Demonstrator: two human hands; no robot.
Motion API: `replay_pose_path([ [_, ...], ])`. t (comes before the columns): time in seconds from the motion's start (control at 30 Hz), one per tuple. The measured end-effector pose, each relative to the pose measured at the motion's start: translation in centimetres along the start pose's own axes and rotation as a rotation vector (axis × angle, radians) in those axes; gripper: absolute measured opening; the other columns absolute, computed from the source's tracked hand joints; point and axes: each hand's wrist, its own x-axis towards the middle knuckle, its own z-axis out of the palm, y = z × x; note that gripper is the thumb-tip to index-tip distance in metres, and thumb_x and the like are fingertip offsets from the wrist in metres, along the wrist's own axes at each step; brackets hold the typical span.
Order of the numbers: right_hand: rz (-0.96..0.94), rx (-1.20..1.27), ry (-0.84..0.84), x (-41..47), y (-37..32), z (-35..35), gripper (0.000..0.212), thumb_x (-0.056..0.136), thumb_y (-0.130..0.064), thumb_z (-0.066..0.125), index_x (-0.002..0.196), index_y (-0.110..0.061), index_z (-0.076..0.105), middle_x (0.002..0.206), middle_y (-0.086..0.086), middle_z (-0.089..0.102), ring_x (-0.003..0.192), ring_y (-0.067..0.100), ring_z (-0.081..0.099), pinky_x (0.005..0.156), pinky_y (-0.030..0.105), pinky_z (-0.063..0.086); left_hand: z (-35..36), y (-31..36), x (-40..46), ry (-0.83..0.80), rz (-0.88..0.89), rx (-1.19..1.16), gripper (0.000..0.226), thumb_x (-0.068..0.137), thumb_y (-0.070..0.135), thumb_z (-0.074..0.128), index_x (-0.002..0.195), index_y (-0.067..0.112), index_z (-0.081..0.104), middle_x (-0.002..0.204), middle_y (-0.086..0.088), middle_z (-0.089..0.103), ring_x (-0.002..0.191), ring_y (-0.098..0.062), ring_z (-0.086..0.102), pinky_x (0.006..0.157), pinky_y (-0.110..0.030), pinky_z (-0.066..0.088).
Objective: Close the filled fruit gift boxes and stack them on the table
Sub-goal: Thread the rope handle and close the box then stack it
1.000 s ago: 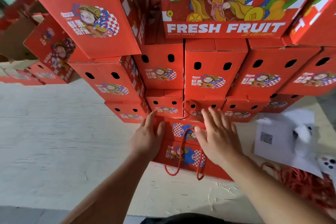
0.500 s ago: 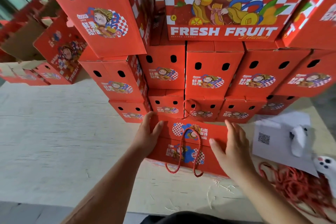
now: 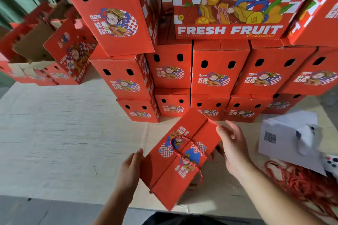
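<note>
the closed gift box [image 3: 182, 153] sits in front of the stacked boxes [image 3: 210, 71], at the near edge of the table [image 3: 54, 142], its two top flaps met along a centre seam and the red rope handle [image 3: 184, 153] lying loose across them. it looks tilted and turned, probably raised off the surface for carrying, though its underside is hidden. its long axis runs diagonally, from near left to far right, and the printed top faces up toward the camera, the far corner pointing at the stack. the left hand [image 3: 130, 168] presses flat against the near-left side, fingers fairly straight; the right hand [image 3: 233, 148] cups the far-right side with fingers slightly curved, so the box is squeezed between two palms, likely to keep the flaps shut while it swings toward a free spot. beside the right hand lie a white sheet with a qr code [image 3: 285, 139] and a heap of spare red cords [image 3: 300, 181]
</note>
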Motion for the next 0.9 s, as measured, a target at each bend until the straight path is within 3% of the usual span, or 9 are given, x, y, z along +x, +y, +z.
replay_pose_path([
  [0.07, 0.062, 0.165, -0.062, -1.6, 0.9, 1.5, 0.064, 0.091, -0.041, 0.076, 0.145, -0.035, 0.042, 0.143, -0.005, 0.057, 0.125, 0.013, 0.06, 0.105, 0.042, 0.048, -0.8, 0.5, 0.0, -0.293, -0.149, 0.089, 0.068, 0.103, 0.067, 0.039, 0.084, 0.014, 0.078, 0.067, 0.0, 0.065, 0.068, -0.022, 0.06, 0.065, -0.031, 0.043],
  [0.17, 0.052, -0.089, -0.277, -6.2, 3.4, 3.0, 0.071, 0.074, -0.054, 0.086, 0.132, -0.046, 0.046, 0.127, -0.01, 0.067, 0.108, 0.012, 0.07, 0.09, 0.036, 0.058, 0.4, 1.3, -1.1, -0.632, -0.22, -0.025, 0.065, 0.103, 0.07, 0.033, 0.119, 0.023, 0.075, 0.112, 0.001, 0.078, 0.103, -0.019, 0.073, 0.087, -0.035, 0.057],
  [0.27, -0.164, -0.449, -0.144, -8.8, 5.3, 2.8, 0.05, 0.079, -0.031, 0.089, 0.113, -0.034, 0.053, 0.112, 0.0, 0.063, 0.1, 0.013, 0.065, 0.085, 0.027, 0.054, 1.4, 2.8, -2.0, -0.45, -0.151, -0.481, 0.039, 0.097, 0.05, 0.065, 0.113, 0.016, 0.075, 0.114, -0.013, 0.075, 0.102, -0.029, 0.071, 0.088, -0.042, 0.056],
  [0.37, -0.308, -0.592, 0.023, -8.5, 3.2, 1.4, 0.017, 0.092, -0.026, 0.074, 0.088, -0.027, 0.058, 0.082, -0.009, 0.066, 0.076, 0.004, 0.063, 0.063, 0.014, 0.042, 0.7, 5.1, -2.0, -0.418, -0.027, -0.771, 0.031, 0.101, 0.038, 0.057, 0.076, 0.02, 0.062, 0.073, 0.0, 0.049, 0.067, -0.017, 0.049, 0.076, -0.037, 0.04],
  [0.47, -0.258, -0.406, -0.015, -9.4, -0.3, 1.8, 0.03, 0.104, -0.023, 0.056, 0.076, -0.013, 0.06, 0.064, -0.003, 0.063, 0.06, 0.01, 0.055, 0.061, 0.023, 0.04, -2.0, 8.3, -1.4, -0.519, 0.047, -0.835, 0.036, 0.106, 0.035, 0.051, 0.071, 0.026, 0.05, 0.065, 0.007, 0.029, 0.055, -0.013, 0.028, 0.065, -0.032, 0.032],
  [0.6, -0.025, 0.017, -0.262, -13.1, -4.8, 6.3, 0.047, 0.1, -0.054, 0.056, 0.079, -0.013, 0.064, 0.057, 0.007, 0.052, 0.054, 0.022, 0.049, 0.059, 0.033, 0.038, -6.4, 12.4, 0.0, -0.662, 0.075, -0.585, 0.033, 0.098, 0.048, 0.055, 0.075, 0.025, 0.058, 0.071, 0.004, 0.041, 0.06, -0.014, 0.034, 0.063, -0.03, 0.034],
  [0.73, -0.06, -0.381, -0.425, -14.0, -7.4, 13.6, 0.064, 0.081, -0.081, 0.058, 0.1, -0.022, 0.074, 0.084, 0.001, 0.077, 0.068, 0.013, 0.066, 0.077, 0.034, 0.053, -9.1, 14.7, 1.1, -0.753, 0.211, -0.277, 0.059, 0.097, 0.069, 0.042, 0.105, 0.019, 0.072, 0.102, 0.004, 0.069, 0.093, -0.017, 0.062, 0.09, -0.032, 0.044],
  [0.83, -0.076, -0.284, -0.528, -15.1, -6.6, 19.3, 0.054, 0.084, -0.079, 0.056, 0.105, -0.032, 0.072, 0.115, -0.008, 0.075, 0.108, 0.002, 0.067, 0.1, 0.032, 0.049, -9.6, 15.4, -0.2, -0.842, 0.464, 0.02, 0.063, 0.078, 0.096, 0.038, 0.106, 0.047, 0.067, 0.118, 0.025, 0.065, 0.116, 0.007, 0.057, 0.106, -0.025, 0.046],
  [0.9, -0.059, -0.062, -0.53, -16.3, -4.2, 21.6, 0.041, 0.086, -0.076, 0.055, 0.096, -0.039, 0.069, 0.119, -0.01, 0.07, 0.117, 0.004, 0.061, 0.104, 0.035, 0.046, -9.7, 15.0, 0.0, -0.755, 0.641, 0.276, 0.034, 0.073, 0.095, 0.042, 0.096, 0.072, 0.053, 0.118, 0.02, 0.053, 0.124, -0.008, 0.05, 0.112, -0.042, 0.043],
])
